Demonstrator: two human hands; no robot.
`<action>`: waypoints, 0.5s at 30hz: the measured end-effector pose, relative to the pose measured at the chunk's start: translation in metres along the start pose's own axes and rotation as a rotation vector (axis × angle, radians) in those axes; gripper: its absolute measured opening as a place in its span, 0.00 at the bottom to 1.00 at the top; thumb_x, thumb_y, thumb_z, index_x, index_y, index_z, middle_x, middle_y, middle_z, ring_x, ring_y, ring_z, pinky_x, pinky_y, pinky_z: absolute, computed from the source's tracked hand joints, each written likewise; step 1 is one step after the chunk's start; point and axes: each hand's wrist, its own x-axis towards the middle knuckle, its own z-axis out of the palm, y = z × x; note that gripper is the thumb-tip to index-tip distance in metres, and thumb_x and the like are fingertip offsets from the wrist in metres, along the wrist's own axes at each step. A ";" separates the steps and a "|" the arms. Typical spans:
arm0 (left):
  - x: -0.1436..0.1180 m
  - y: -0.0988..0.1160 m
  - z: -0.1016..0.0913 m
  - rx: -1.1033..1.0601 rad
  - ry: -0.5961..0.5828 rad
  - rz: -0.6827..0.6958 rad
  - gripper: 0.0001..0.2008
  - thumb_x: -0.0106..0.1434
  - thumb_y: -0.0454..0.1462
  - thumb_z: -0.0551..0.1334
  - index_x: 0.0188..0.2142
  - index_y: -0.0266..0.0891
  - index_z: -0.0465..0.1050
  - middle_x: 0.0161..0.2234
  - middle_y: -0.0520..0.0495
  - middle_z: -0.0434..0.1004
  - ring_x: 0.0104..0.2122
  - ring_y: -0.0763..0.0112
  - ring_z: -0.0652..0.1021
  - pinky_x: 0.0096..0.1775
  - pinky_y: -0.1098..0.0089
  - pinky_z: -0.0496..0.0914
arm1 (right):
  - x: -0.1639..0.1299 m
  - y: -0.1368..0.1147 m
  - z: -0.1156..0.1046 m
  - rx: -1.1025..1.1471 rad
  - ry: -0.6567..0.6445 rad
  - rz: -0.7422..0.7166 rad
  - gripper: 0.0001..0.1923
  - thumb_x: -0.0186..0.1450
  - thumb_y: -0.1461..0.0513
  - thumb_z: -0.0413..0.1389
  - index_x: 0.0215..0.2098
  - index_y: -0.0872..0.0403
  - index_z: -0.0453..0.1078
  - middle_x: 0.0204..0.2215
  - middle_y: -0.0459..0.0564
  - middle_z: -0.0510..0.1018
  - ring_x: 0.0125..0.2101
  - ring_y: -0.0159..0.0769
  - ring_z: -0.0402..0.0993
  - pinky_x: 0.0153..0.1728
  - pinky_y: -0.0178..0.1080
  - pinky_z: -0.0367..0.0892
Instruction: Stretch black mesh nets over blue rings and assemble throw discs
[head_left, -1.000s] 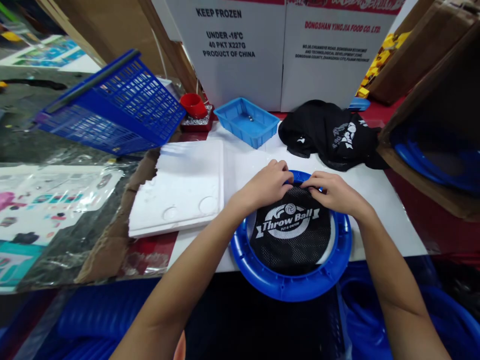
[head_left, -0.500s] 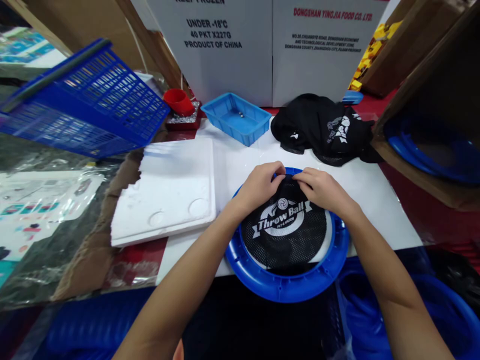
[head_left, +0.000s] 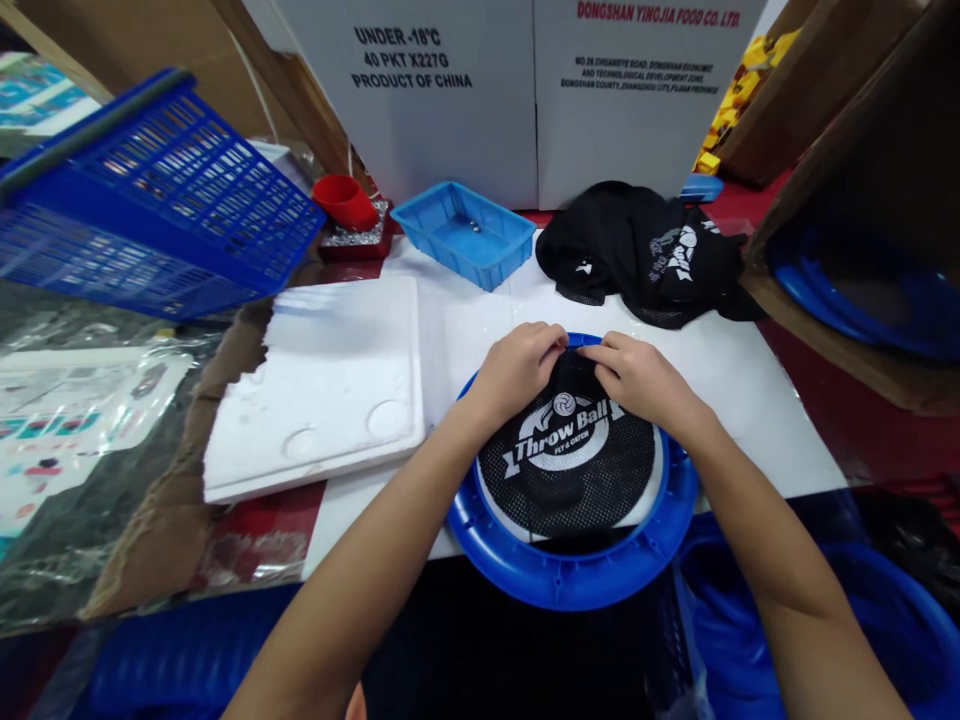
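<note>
A blue plastic ring point(head_left: 570, 578) lies at the near edge of the white board point(head_left: 742, 400), partly over the edge. A black mesh net point(head_left: 577, 470) printed "Throw Ball" is spread inside it. My left hand point(head_left: 517, 368) and my right hand point(head_left: 637, 378) pinch the net's far edge close together at the ring's far rim. White board shows through gaps between the net and the ring at the left and right.
A pile of black mesh nets point(head_left: 645, 255) lies behind the ring. A small blue tray point(head_left: 463, 232), a red cup point(head_left: 345, 200), a tilted blue basket point(head_left: 150, 205), a white foam slab point(head_left: 322, 385) and cardboard boxes point(head_left: 525, 90) stand around. More blue rings point(head_left: 862, 300) sit in a box at right.
My hands have drawn closer together at the net's far edge. The view has shifted slightly, with everything moving a little left and up.
</note>
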 end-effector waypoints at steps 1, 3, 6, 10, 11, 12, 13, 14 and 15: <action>0.000 0.000 0.000 -0.003 -0.002 0.002 0.07 0.73 0.33 0.58 0.43 0.41 0.75 0.42 0.45 0.81 0.43 0.60 0.79 0.46 0.61 0.72 | 0.000 0.000 0.000 0.002 -0.001 0.004 0.22 0.73 0.67 0.49 0.59 0.51 0.78 0.41 0.54 0.77 0.39 0.41 0.74 0.43 0.40 0.68; 0.001 0.000 0.000 -0.006 -0.005 0.003 0.07 0.73 0.33 0.57 0.43 0.41 0.75 0.42 0.45 0.81 0.43 0.60 0.78 0.46 0.61 0.72 | 0.000 0.000 0.000 0.008 -0.004 0.014 0.23 0.73 0.67 0.49 0.60 0.51 0.78 0.41 0.54 0.77 0.39 0.41 0.74 0.44 0.41 0.68; 0.002 0.000 0.000 0.005 -0.019 0.006 0.08 0.74 0.33 0.57 0.43 0.41 0.76 0.41 0.44 0.80 0.43 0.60 0.78 0.46 0.61 0.72 | 0.002 -0.002 -0.001 0.003 -0.011 0.030 0.23 0.73 0.67 0.49 0.59 0.50 0.78 0.42 0.54 0.77 0.39 0.41 0.73 0.44 0.41 0.68; 0.003 -0.001 0.001 0.024 -0.043 0.012 0.10 0.74 0.33 0.56 0.45 0.40 0.78 0.43 0.43 0.81 0.46 0.59 0.78 0.48 0.60 0.73 | 0.004 -0.002 -0.001 -0.012 -0.021 0.050 0.23 0.73 0.67 0.49 0.60 0.49 0.79 0.42 0.54 0.77 0.39 0.42 0.73 0.43 0.41 0.67; 0.003 -0.001 0.001 0.025 -0.045 0.010 0.11 0.74 0.33 0.57 0.45 0.40 0.79 0.43 0.42 0.81 0.46 0.58 0.78 0.49 0.60 0.73 | 0.004 -0.002 -0.001 -0.011 -0.021 0.050 0.24 0.73 0.67 0.49 0.60 0.49 0.79 0.42 0.54 0.77 0.39 0.42 0.73 0.42 0.41 0.67; 0.003 -0.001 0.001 0.024 -0.044 0.007 0.11 0.75 0.33 0.57 0.46 0.40 0.79 0.44 0.42 0.81 0.47 0.58 0.78 0.49 0.60 0.73 | 0.004 -0.002 -0.001 -0.007 -0.021 0.050 0.24 0.73 0.66 0.49 0.60 0.49 0.79 0.42 0.55 0.77 0.39 0.42 0.74 0.43 0.41 0.67; 0.003 -0.001 0.001 0.021 -0.042 0.003 0.11 0.75 0.34 0.57 0.46 0.40 0.80 0.44 0.42 0.81 0.47 0.59 0.78 0.50 0.59 0.73 | 0.004 -0.002 -0.001 -0.003 -0.020 0.051 0.24 0.73 0.66 0.49 0.60 0.49 0.79 0.42 0.55 0.77 0.39 0.42 0.74 0.43 0.41 0.67; 0.003 -0.001 0.001 0.018 -0.041 0.001 0.11 0.75 0.34 0.58 0.46 0.40 0.80 0.44 0.42 0.81 0.47 0.59 0.78 0.50 0.59 0.73 | 0.004 -0.002 -0.001 0.000 -0.019 0.051 0.24 0.73 0.66 0.49 0.60 0.49 0.79 0.42 0.55 0.77 0.39 0.42 0.74 0.43 0.41 0.67; 0.003 -0.002 0.001 0.015 -0.039 0.000 0.11 0.75 0.33 0.58 0.46 0.39 0.80 0.44 0.42 0.82 0.47 0.59 0.79 0.50 0.59 0.74 | 0.004 -0.002 -0.001 0.002 -0.019 0.054 0.24 0.73 0.66 0.49 0.60 0.49 0.79 0.42 0.55 0.77 0.39 0.42 0.74 0.43 0.41 0.67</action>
